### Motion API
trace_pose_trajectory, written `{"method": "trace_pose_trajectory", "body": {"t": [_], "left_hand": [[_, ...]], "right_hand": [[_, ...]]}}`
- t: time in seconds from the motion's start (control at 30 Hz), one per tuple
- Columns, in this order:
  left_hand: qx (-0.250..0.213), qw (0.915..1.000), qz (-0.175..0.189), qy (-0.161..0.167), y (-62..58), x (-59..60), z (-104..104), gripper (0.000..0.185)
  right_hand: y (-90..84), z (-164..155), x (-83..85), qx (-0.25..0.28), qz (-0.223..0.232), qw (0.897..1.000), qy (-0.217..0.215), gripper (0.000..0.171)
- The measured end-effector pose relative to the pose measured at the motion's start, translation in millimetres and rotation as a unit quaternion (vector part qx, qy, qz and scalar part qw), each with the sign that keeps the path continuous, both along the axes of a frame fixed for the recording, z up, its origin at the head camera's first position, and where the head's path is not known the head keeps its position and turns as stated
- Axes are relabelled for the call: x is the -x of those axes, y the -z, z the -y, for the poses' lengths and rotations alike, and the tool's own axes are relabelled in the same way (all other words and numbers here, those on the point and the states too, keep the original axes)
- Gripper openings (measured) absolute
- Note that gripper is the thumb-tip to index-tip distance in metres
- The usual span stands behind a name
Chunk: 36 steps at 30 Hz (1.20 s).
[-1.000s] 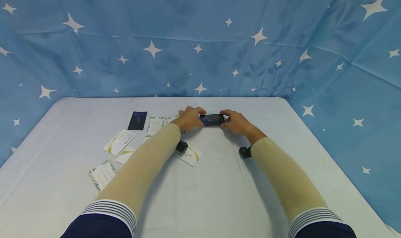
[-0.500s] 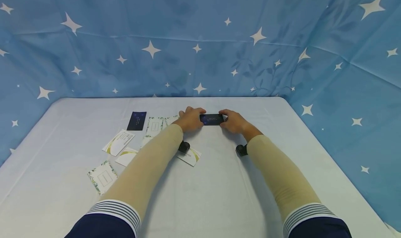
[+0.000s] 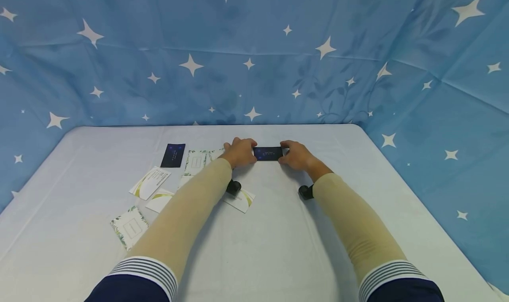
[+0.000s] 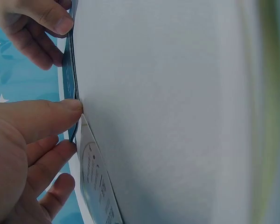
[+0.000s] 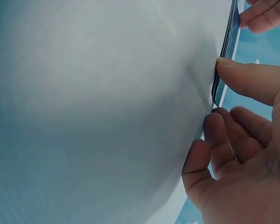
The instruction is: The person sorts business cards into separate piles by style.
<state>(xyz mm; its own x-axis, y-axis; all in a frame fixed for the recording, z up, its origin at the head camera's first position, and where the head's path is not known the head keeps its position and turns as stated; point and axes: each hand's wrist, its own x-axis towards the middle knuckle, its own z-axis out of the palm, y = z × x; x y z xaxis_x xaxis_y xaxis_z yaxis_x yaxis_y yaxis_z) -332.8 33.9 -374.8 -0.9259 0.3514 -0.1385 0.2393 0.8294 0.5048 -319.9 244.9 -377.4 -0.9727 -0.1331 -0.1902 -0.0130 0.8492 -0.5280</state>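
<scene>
Near the back of the table, both hands hold a small stack of dark blue business cards (image 3: 268, 154) between them. My left hand (image 3: 240, 153) grips its left end, thumb on the near edge and fingertips at the far edge. The right hand (image 3: 297, 155) pinches the opposite end in the same way. Several thin card layers show along the stack's edge (image 5: 225, 42) in the right wrist view. Beyond my left thumb (image 4: 72, 105), a white printed card (image 4: 95, 177) lies on the cloth in the left wrist view.
Left of the hands lie a single dark blue card (image 3: 172, 155), leaf-bordered cards (image 3: 196, 161) and white cards with gold curves (image 3: 150, 182). Another leaf-bordered card (image 3: 130, 227) lies nearer, partly under the left sleeve (image 3: 183, 204). A white-gold card (image 3: 240, 201) lies beside the left wrist camera (image 3: 233, 187).
The stack stays between both hands and now sits a little straighter. My right forearm has shifted slightly left. The head view has tilted slightly.
</scene>
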Motion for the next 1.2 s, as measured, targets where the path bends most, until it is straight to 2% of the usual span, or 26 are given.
{"method": "trace_pose_trajectory", "body": {"t": [0.33,0.67,0.83,1.03,1.2], "left_hand": [[-0.012,0.9999,-0.009,0.001,0.2,0.1,0,0.054],[-0.007,1.0000,-0.005,-0.004,-1.6,1.8,-1,0.055],[-0.009,0.9999,0.008,-0.011,-2.5,-1.4,1,0.059],[-0.009,0.9998,0.018,0.000,-12.4,-5.2,13,0.067],[-0.005,0.9997,0.014,0.021,-23.4,-6.5,29,0.072]], "right_hand": [[-2.2,1,-0.1,0.008,-0.007,1.000,0.006,0.062],[-3.9,2,-0.3,0.000,-0.010,1.000,0.003,0.060],[-4.9,0,-2.8,-0.002,-0.002,1.000,0.001,0.066],[-10.9,3,-9.3,-0.002,-0.008,1.000,0.001,0.073],[-20.9,14,-17.3,0.020,-0.027,0.999,-0.022,0.076]]}}
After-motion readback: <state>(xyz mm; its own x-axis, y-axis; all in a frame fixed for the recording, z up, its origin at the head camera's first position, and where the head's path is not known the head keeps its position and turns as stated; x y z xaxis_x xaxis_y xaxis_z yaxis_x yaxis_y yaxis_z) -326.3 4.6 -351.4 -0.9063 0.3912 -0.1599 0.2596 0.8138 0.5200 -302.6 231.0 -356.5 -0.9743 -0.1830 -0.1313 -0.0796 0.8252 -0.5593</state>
